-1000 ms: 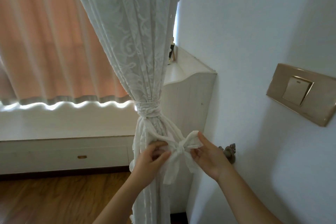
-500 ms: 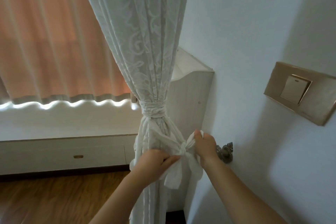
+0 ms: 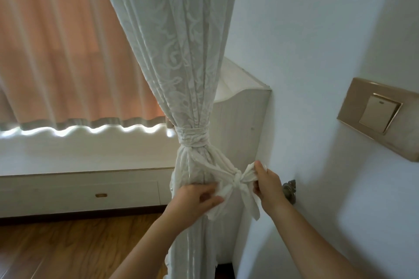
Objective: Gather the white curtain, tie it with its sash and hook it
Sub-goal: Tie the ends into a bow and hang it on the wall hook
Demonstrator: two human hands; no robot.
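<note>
Two-handed, held the bow [image 3: 237,181] of the sash [image 3: 192,137] by its loops. Pinched the left loop between the thumb and curled fingers of the left hand [image 3: 197,197]. Gripped the right loop in the right hand [image 3: 268,184], thumb on top, fingers curled under the cloth. Found the knot midway between the two hands, with both tails hanging below them.

Saw the white curtain [image 3: 181,52] gathered into one bundle above and behind the left hand, bound by several turns of sash well above both hands, and falling loose again past the left wrist toward the wooden floor [image 3: 68,244].

Noted a metal hook [image 3: 290,190] on the wall just right of the right hand, partly hidden behind it; could not tell whether the sash touched it. Noted a white panel [image 3: 240,124] behind the bow, between the hands and the wall. Spotted a tan wall switch [image 3: 378,115] up and to the right of the right hand, and an orange curtain [image 3: 56,41] far to the left of the left hand, above a white drawer unit [image 3: 79,190].
</note>
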